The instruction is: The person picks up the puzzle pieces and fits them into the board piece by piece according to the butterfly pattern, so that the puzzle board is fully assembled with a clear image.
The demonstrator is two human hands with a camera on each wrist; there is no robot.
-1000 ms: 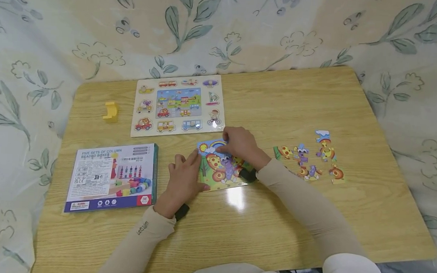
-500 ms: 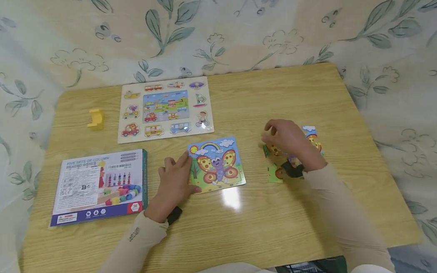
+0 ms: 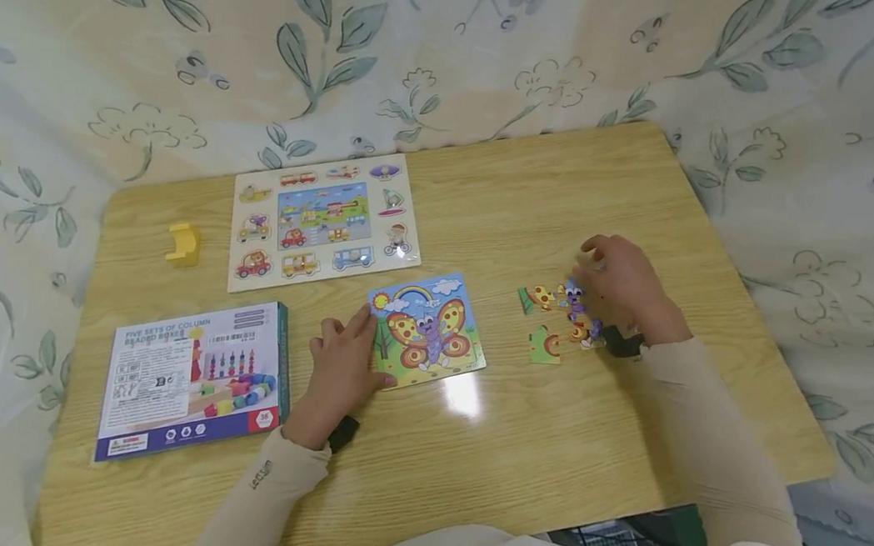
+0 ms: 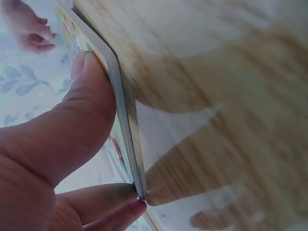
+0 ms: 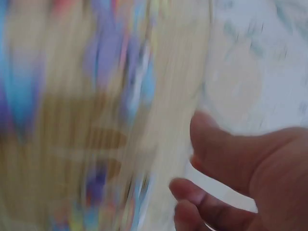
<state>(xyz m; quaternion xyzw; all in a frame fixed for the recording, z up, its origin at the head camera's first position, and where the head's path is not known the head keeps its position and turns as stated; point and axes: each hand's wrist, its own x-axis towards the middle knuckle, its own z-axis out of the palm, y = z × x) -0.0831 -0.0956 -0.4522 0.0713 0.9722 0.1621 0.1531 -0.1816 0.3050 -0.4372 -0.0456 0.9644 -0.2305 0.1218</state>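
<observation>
A square butterfly jigsaw puzzle (image 3: 428,331) lies flat on the table in front of the person. My left hand (image 3: 339,376) holds it at its left side, the thumb (image 4: 94,96) at the near corner and a finger along the left edge. Beyond it to the right, my right hand (image 3: 624,286) hovers over loose puzzle pieces (image 3: 539,298), partly covering them. Fingertips and thumb are apart in the right wrist view, with nothing seen between them. A green piece (image 3: 543,346) lies nearest the jigsaw; the pieces are blurred in the right wrist view.
A vehicle peg puzzle board (image 3: 325,266) lies behind the jigsaw. A flat boxed bead set (image 3: 194,375) sits at the left, with a yellow curved block (image 3: 183,245) beyond it. Floral cloth (image 3: 450,65) hangs along the table's back edge.
My right hand has left the jigsaw's upper right part and moved right, over the loose pieces. My left hand has stayed at the jigsaw's left side. The head view has shifted slightly.
</observation>
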